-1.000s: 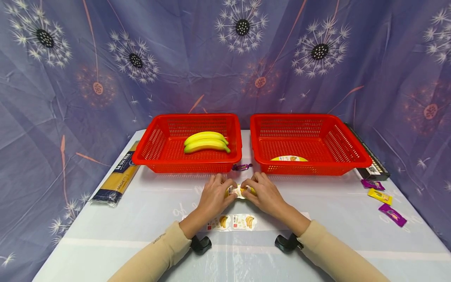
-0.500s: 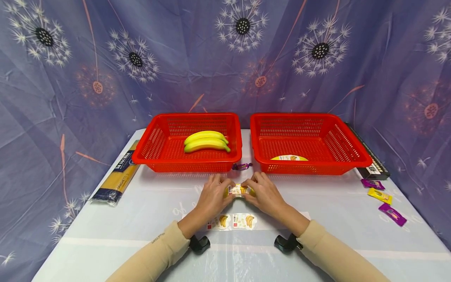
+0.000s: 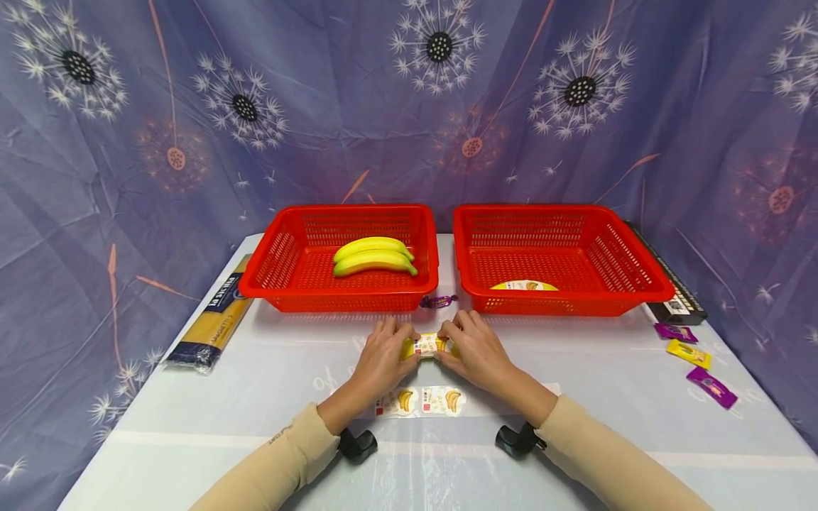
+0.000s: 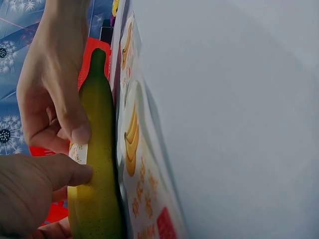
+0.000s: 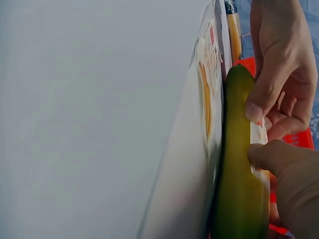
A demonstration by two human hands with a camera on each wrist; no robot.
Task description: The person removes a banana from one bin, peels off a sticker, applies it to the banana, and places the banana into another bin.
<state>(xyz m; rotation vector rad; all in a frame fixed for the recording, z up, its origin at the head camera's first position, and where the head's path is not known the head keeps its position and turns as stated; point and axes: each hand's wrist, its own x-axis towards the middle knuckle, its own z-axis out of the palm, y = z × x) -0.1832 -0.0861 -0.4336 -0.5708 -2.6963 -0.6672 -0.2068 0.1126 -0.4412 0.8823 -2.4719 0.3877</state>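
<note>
A yellow-green banana (image 4: 102, 199) lies crosswise on the table in front of the baskets, a white banana-print sticker (image 3: 428, 345) on its skin. My left hand (image 3: 382, 360) grips the banana's left part, its thumb pressing by the sticker's edge. From the other side my right hand (image 3: 481, 353) grips it too, thumb at the sticker's right part. Both wrist views show the thumbs on the near side and curled fingers behind. Nearer to me lies a backing sheet (image 3: 479, 406) bearing banana stickers (image 3: 444, 402), partly hidden under the forearms.
The left red basket (image 3: 339, 301) holds two bananas (image 3: 375, 262); the right red basket (image 3: 565, 305) holds a stickered banana (image 3: 524, 286). A spaghetti pack (image 3: 214, 319) lies at left. Purple and yellow wrapped candies (image 3: 712, 387) and a black box (image 3: 679, 310) are at right. Another purple candy (image 3: 437, 301) lies between the baskets.
The thumbs and fingers have drawn slightly apart along the sticker, so more of it shows between the hands. Baskets and sheet stay put.
</note>
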